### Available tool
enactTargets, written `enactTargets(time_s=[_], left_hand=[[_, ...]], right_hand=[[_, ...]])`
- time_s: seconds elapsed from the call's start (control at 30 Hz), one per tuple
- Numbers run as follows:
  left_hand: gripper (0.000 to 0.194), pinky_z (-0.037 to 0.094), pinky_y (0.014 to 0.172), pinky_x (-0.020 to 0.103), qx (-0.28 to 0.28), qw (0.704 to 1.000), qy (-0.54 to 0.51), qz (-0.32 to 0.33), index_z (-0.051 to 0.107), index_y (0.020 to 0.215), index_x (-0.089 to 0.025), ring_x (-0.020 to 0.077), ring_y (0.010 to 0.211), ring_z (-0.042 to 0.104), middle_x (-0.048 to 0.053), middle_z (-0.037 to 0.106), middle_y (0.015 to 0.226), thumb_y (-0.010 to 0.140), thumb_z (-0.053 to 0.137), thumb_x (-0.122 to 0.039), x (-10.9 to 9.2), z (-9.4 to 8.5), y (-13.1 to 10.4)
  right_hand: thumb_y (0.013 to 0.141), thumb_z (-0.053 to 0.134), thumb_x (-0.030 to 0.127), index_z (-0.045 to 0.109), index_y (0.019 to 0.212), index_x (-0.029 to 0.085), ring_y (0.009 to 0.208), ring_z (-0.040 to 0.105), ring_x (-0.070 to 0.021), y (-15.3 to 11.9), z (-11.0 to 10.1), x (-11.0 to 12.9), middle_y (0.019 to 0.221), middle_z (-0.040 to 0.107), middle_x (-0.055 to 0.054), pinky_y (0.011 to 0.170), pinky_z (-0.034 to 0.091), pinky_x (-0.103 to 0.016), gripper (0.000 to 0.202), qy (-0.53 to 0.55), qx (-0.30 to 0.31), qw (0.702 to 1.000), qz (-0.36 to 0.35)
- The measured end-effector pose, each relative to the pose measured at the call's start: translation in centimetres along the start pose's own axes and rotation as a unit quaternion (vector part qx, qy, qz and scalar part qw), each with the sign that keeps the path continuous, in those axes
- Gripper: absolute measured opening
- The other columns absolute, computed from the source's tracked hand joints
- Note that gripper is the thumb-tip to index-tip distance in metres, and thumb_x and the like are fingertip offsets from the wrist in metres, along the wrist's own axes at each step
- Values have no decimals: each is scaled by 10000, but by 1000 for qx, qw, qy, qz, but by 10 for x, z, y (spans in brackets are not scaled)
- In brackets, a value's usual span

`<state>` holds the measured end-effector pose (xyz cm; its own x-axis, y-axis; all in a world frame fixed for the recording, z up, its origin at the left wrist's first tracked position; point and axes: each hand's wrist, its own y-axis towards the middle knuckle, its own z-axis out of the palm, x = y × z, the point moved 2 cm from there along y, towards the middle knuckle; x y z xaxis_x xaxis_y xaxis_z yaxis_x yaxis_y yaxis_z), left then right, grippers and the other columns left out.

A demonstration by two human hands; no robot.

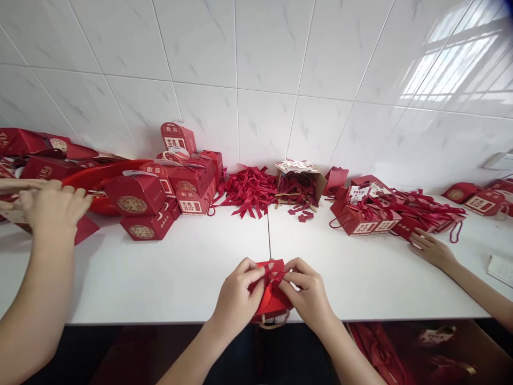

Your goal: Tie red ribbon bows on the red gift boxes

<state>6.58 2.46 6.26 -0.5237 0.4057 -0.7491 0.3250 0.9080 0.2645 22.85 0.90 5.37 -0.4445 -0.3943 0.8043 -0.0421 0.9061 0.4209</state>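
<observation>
A small red box (276,305) with a rope handle at its near side sits at the table's front edge, between my two hands. Across its top lies a dark red ribbon (276,278), looped like a bow. My left hand (241,291) pinches the ribbon's left part, fingers closed. On the other side my right hand (306,291) has its thumb and fingers closed on the ribbon's right part. Fingertips partly cover the knot.
Stacked red boxes (146,195) stand back left, beside a ribbon pile (251,187) and an open carton (320,184) of tags. More boxes (360,219) are at right. Other people's hands reach in at left (54,208) and right (435,251). A carton (473,334) is below the table.
</observation>
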Motion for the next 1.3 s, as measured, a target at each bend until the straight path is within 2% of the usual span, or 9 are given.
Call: enactTargets(time_s=[0.13,0.3,0.5,0.63,0.8,0.93,1.07,1.23,1.3], left_hand=[[310,466,573,240,-43,993,101,54,680,919,-227,127,656,553,46,516,873,849,400,-112,5,11,-5],[407,488,593,246,-52,989,98,101,640,1105,-268,120,681,572,67,528,1003,868,370,-75,12,17,-10],[342,503,734,259,83,983,21,164,681,1015,-251,141,829,590,76,566,1071,918,380,-122,13,2,-2],[313,497,771,273,121,981,-16,152,716,912,-238,152,859,582,72,569,1007,910,416,-150,18,-3,9],[241,477,656,242,99,988,-28,115,718,774,-211,129,724,551,45,526,857,849,495,-156,23,-5,14],[191,437,595,237,103,992,25,66,684,815,-202,116,641,506,34,518,841,847,496,-196,20,-27,11],[141,461,751,278,113,991,56,46,642,807,-210,161,793,530,34,499,895,840,508,-242,16,-46,6],[199,424,919,327,133,986,-76,64,567,791,-201,201,1035,494,78,504,1068,899,448,-318,22,-30,5],[256,408,923,355,118,990,-49,61,562,754,-197,210,1045,480,81,518,1080,917,412,-325,29,-25,7]], right_hand=[[771,588,170,712,646,226,691,582,-145,2,10,4,847,594,-40,633,506,-280,184,64,58,993,80],[720,599,145,657,591,196,775,604,-155,8,10,2,841,596,-26,725,493,-282,151,91,82,983,135],[665,571,114,558,589,181,700,528,-114,15,-1,-2,829,533,7,641,436,-244,102,68,183,971,138],[647,566,92,547,572,182,729,528,-122,18,-2,-1,823,513,4,669,442,-250,118,34,208,972,108],[680,588,133,650,667,191,772,574,-132,19,1,-1,911,529,-21,718,475,-266,86,28,202,975,91],[662,576,109,618,618,185,726,569,-122,19,-12,-8,953,538,-30,663,468,-265,96,-10,174,981,86],[670,558,103,570,624,187,834,587,-170,16,-23,-13,1044,559,-59,696,467,-298,97,-32,135,988,70],[753,506,122,524,695,201,1156,491,-241,11,-15,-14,1152,536,-94,933,417,-404,100,-39,102,994,31],[756,516,130,528,685,204,1189,461,-258,9,-13,-16,1197,527,-97,951,400,-440,103,-72,98,992,20]])
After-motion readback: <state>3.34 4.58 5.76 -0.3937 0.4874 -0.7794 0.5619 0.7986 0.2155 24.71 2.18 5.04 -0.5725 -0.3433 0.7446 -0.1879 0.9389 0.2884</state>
